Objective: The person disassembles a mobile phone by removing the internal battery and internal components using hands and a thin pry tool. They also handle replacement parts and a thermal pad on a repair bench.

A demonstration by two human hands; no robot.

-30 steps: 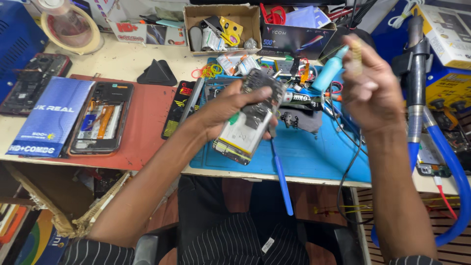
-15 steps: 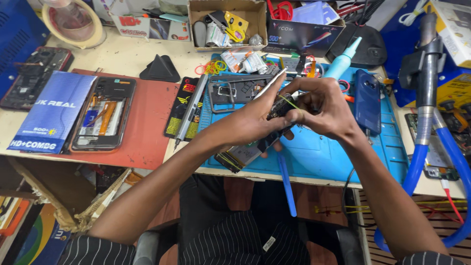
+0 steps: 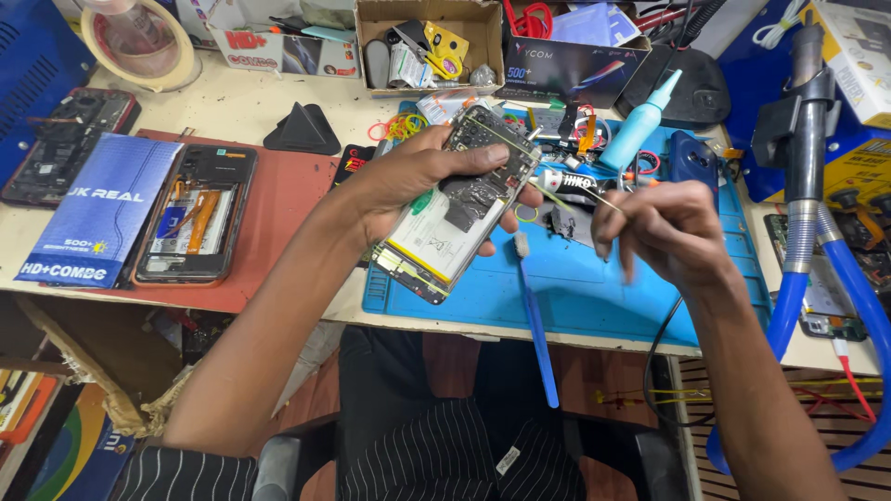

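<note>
Blue mat (image 3: 603,297) edge clear | left hand (image 3: 408,181) grips opened phone (image 3: 455,209) | right hand (image 3: 664,232) pinches rubber band (image 3: 566,197)

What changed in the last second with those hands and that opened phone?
The right hand came in to meet the opened phone, then drew back rightward, pulling a thin yellowish strand taut from it. The left hand kept gripping the phone throughout; the blue mat stayed put.

Opened phone (image 3: 455,218), back off, battery exposed, tilted, held above blue mat (image 3: 594,288)
</note>
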